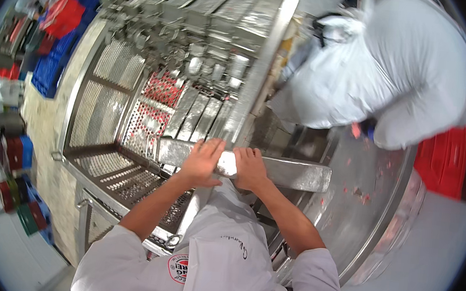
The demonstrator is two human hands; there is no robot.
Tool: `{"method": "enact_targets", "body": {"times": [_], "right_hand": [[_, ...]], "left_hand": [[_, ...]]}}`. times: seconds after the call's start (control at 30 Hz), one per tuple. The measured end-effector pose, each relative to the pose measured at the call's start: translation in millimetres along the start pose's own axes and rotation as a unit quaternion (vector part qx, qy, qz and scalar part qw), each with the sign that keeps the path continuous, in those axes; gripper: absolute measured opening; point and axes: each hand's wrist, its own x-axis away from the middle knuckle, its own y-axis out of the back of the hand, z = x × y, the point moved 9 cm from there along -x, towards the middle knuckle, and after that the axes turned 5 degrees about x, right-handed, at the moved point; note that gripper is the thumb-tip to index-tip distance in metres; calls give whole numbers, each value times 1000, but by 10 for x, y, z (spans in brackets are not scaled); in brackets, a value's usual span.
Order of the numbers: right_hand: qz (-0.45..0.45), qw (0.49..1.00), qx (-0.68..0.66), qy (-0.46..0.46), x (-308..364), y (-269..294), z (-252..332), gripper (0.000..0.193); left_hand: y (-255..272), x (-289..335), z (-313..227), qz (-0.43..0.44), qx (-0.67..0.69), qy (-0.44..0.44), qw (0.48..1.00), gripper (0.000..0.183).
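A long metal bar (242, 168) is seen lying crosswise at the front of the steel machine (196, 58). The left hand (202, 162) is laid flat on it, fingers spread; the right hand (250, 168) is curled over it. It appears gripped, not yet shifted. The bar's underside is hidden, and the co-worker (386, 65) is cut off.

Bright, even overhead light is filling the scene, washing out a co-worker's white coat (398, 60) and glaring off the steel machine (243, 40). Shadows are staying faint. Fisheye distortion is bending straight edges, and the left rim is smearing into blur.
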Motion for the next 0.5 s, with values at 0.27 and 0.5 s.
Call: {"method": "enact_targets", "body": {"times": [0.27, 0.5], "right_hand": [[42, 973, 97, 206, -1972, -885, 1361, 90], [-68, 984, 91, -138, -1905, -501, 180, 98]], "left_hand": [[-419, 874, 2393, -109, 65, 160, 979, 86], [-1103, 1909, 5590, -79, 111, 414, 900, 97]]}}
